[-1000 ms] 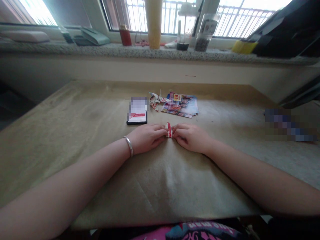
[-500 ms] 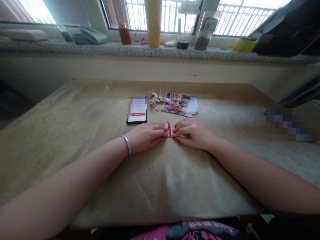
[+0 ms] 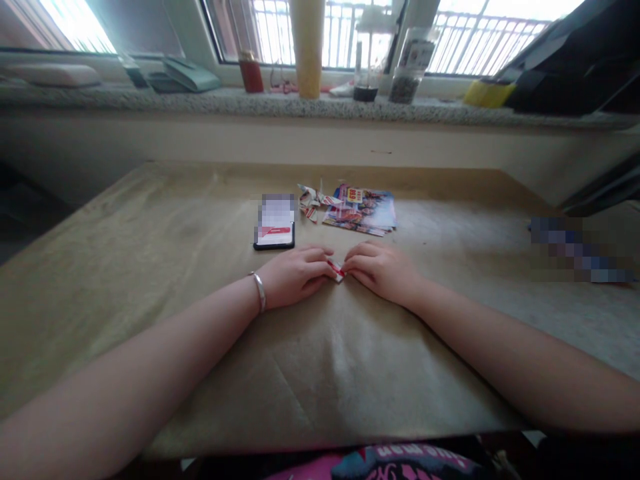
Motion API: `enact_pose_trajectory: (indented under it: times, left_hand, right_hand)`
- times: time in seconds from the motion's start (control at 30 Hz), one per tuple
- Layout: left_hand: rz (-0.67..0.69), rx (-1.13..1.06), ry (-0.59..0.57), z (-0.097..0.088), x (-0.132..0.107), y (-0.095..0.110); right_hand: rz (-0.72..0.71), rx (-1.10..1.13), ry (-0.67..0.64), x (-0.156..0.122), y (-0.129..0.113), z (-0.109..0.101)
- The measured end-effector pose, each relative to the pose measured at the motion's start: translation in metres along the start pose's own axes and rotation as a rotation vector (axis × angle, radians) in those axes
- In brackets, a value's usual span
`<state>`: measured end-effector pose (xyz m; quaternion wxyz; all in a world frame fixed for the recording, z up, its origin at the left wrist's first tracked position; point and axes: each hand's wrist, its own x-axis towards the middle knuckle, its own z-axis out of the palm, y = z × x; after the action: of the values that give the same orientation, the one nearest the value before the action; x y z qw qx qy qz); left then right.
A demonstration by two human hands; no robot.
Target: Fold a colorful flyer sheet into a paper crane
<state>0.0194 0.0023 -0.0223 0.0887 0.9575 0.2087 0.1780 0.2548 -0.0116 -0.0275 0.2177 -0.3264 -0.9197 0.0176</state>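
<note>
A small folded piece of red and white paper [image 3: 337,269] lies low on the brown paper-covered table [image 3: 150,253], pinched from both sides. My left hand [image 3: 295,275], with a silver bracelet on the wrist, has its fingertips closed on the paper's left side. My right hand [image 3: 383,270] grips the right side with curled fingers. Most of the paper is hidden between the fingertips.
A phone [image 3: 275,223] lies just beyond my left hand. Folded paper figures [image 3: 313,199] and a stack of colourful printed sheets [image 3: 363,210] sit behind it. The stone windowsill [image 3: 200,100] holds a red cup [image 3: 250,70], jars and a yellow tube [image 3: 307,47].
The paper piece stood upright between my fingertips before; now it is pressed down flatter against the table, and my hands have closed in slightly over it.
</note>
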Motion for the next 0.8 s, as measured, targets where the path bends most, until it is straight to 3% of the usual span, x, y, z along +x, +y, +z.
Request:
enact_pose_trajectory:
  times: [0.23,0.8]
  left_hand:
    - [-0.082,0.062,0.095,0.004,0.0034,-0.0013]
    - [-0.095,0.2,0.064,0.0024,0.0047,0.0001]
  right_hand:
    - [0.065,0.022,-0.031,0.0017,-0.0034,-0.0023]
    - [0.125,0.12,0.011,0.003,-0.0082,-0.0005]
